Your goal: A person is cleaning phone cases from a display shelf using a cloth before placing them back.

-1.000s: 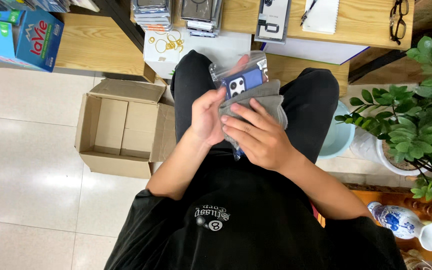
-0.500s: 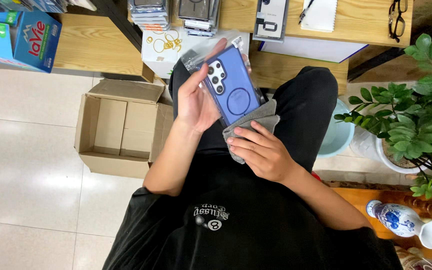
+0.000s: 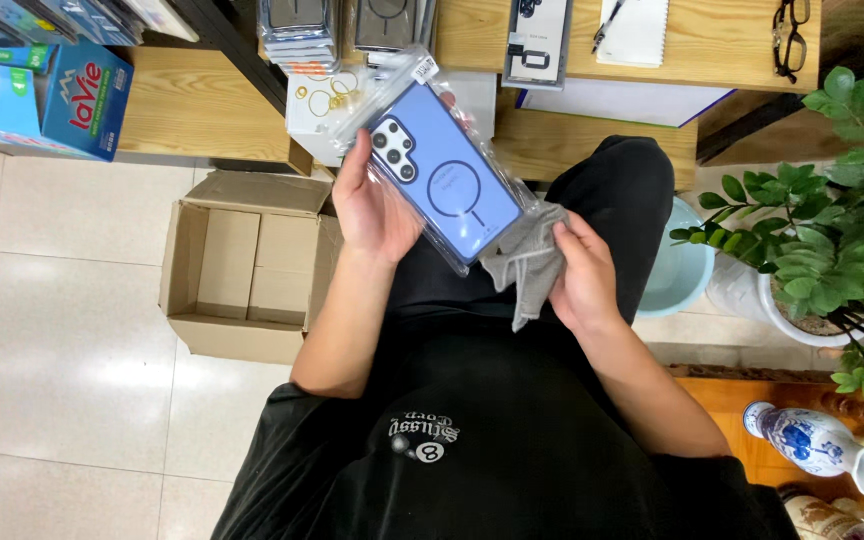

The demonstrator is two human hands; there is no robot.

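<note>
Left hand (image 3: 372, 212) gripping blue phone case (image 3: 444, 172) in clear plastic sleeve, tilted, camera cutouts at upper left, ring on back. Right hand (image 3: 580, 272) clutching grey cloth (image 3: 524, 262) just beside sleeve's lower corner.

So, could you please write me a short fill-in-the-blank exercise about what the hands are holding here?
1. The left hand holds a ____ phone case sealed in a clear bag.
2. The right hand holds a grey ____.
3. The cardboard box stands on the ____.

Missing words: blue; cloth; floor
</note>
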